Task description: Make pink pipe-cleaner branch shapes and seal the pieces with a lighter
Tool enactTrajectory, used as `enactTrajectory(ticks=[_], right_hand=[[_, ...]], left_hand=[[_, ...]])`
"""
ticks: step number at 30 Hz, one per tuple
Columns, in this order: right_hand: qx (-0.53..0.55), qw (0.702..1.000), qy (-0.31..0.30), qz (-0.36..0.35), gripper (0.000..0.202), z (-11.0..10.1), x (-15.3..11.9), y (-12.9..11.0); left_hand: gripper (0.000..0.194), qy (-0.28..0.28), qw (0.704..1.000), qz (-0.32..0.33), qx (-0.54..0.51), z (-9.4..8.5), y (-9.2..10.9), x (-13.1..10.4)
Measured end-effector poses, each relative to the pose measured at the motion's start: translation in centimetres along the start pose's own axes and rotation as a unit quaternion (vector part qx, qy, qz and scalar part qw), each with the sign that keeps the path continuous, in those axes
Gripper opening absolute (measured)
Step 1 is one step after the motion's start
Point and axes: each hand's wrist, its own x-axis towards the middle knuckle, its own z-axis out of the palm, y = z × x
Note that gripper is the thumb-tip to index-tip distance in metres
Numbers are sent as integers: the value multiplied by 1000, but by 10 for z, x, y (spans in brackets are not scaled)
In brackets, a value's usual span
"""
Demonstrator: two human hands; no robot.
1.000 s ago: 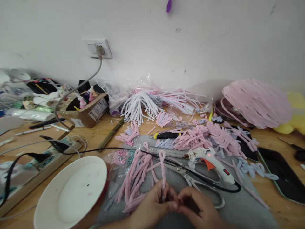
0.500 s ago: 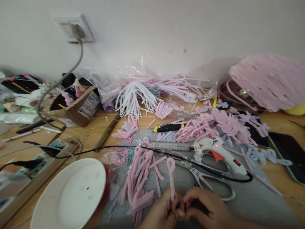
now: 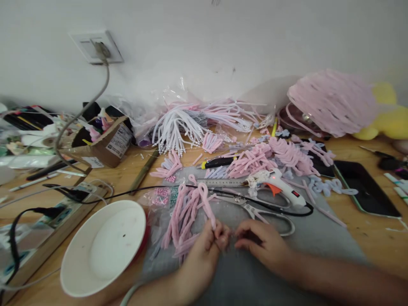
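My left hand (image 3: pixel 212 240) is closed around the lower end of a pink fuzzy pipe cleaner (image 3: pixel 205 199), whose looped top leans up and to the left. Just right of it, a small gap away, my right hand (image 3: pixel 263 242) has curled fingers, thumb and forefinger apart, and nothing visible between them. Below the looped piece, pink twisted pipe cleaners (image 3: pixel 181 216) lie in a bunch on the grey mat (image 3: pixel 248 280). Beyond my right hand are large scissors (image 3: pixel 251 208) and a white glue gun (image 3: pixel 285 189) with an orange trigger and a glowing red light.
A white bowl (image 3: pixel 72 250) stands at left beside a power strip (image 3: pixel 60 225). A black cable (image 3: pixel 159 186) crosses the mat to the glue gun. Behind lie a steel ruler (image 3: pixel 219 182), pink pipe cleaner pieces (image 3: pixel 251 161) and white stems (image 3: pixel 178 127). A phone (image 3: pixel 366 187) lies at right.
My right hand has drawn apart from my left. The pink loop in my left hand has tipped from upright to the left. The whole view has shifted, showing more at the right.
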Motion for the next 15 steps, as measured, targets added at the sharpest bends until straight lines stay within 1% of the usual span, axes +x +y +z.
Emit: enactTrajectory(ticks=[3,5,7,9,11,13,15], right_hand=[[-16,999,37,6,13,0,-1,-3],[-14,999,45,1,12,0,-2,-6],[-13,999,51,-8,12,-1,-3,-8],[-26,998,60,-21,13,-2,-3,-9],[-49,996,63,-50,16,-3,-3,-9],[-70,992,64,-87,21,-4,-2,-9],[-83,987,64,-122,24,-5,-3,-8]], left_hand=[[30,24,995,80,-47,-8,4,5],[28,36,994,87,-48,-11,6,7],[27,27,997,70,-33,-11,6,8],[23,1,999,45,-4,-9,6,6],[19,-17,999,21,24,-6,6,4],[22,-18,999,1,45,-3,7,2],[23,-6,998,-5,62,-1,8,1]])
